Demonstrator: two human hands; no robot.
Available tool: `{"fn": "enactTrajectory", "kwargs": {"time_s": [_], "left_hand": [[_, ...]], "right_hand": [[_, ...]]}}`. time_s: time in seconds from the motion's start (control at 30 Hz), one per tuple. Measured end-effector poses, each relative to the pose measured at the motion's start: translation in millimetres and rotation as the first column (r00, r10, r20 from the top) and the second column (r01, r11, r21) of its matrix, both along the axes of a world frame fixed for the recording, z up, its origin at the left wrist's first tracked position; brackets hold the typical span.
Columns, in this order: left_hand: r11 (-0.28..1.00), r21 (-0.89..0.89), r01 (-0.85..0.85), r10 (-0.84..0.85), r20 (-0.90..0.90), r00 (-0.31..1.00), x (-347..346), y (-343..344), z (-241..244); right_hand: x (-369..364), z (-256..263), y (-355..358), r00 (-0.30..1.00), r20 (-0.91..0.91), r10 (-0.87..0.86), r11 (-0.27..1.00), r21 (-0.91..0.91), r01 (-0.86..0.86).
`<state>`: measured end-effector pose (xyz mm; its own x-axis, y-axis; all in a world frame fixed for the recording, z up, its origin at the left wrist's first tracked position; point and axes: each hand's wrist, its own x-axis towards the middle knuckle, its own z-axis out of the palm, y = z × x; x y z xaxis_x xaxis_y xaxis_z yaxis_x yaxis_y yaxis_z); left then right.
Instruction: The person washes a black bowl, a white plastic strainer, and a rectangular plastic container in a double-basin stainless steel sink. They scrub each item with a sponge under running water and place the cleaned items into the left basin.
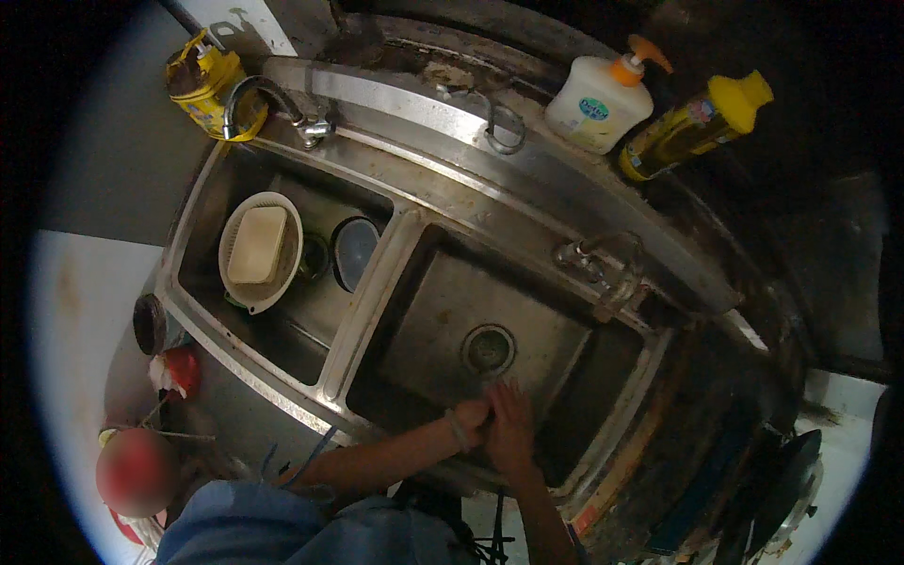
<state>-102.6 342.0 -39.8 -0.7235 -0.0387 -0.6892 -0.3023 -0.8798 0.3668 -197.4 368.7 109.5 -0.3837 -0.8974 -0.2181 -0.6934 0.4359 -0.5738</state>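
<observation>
Both hands are together over the right basin [438, 318] of a stainless steel double sink, just on my side of its round drain [488, 349]. My left hand [471, 421] looks curled and presses against the other hand; a pale bangle [458, 431] circles its wrist. My right hand [510, 424] lies alongside it, fingers stretched towards the drain and slightly blurred. Whether anything small is between the palms, I cannot tell. To the right of the basin's far rim stands a metal tap [593, 265], dim and partly in shadow.
In the left basin [311, 339] sit a white colander [293, 282] holding a cream plastic container [258, 244] and a grey bowl [357, 251]. A curved tap [265, 85] rises behind. A Dettol pump bottle [600, 106] and a yellow-capped bottle [685, 134] stand on the back ledge.
</observation>
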Motion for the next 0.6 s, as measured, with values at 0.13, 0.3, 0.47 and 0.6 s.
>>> {"fn": "enactTrajectory", "kwargs": {"time_s": [0.13,0.3,0.47,0.6], "left_hand": [[0.869,0.433,-0.241,0.183,0.171,0.968,-30,-39,90],[0.865,0.428,-0.263,0.182,0.221,0.958,-31,-54,119],[0.822,0.440,-0.360,0.310,0.184,0.933,-11,-41,82],[0.804,0.506,-0.312,0.298,0.112,0.948,15,-82,92]], "right_hand": [[-3,1,-4,0.999,0.004,0.048,0.999,0.004,-0.048],[-4,20,-16,0.999,0.015,0.034,0.987,0.159,-0.036],[-4,11,-3,0.990,0.088,-0.112,0.959,-0.252,0.131],[-19,-42,3,0.514,0.780,-0.356,0.790,-0.043,0.612]]}}
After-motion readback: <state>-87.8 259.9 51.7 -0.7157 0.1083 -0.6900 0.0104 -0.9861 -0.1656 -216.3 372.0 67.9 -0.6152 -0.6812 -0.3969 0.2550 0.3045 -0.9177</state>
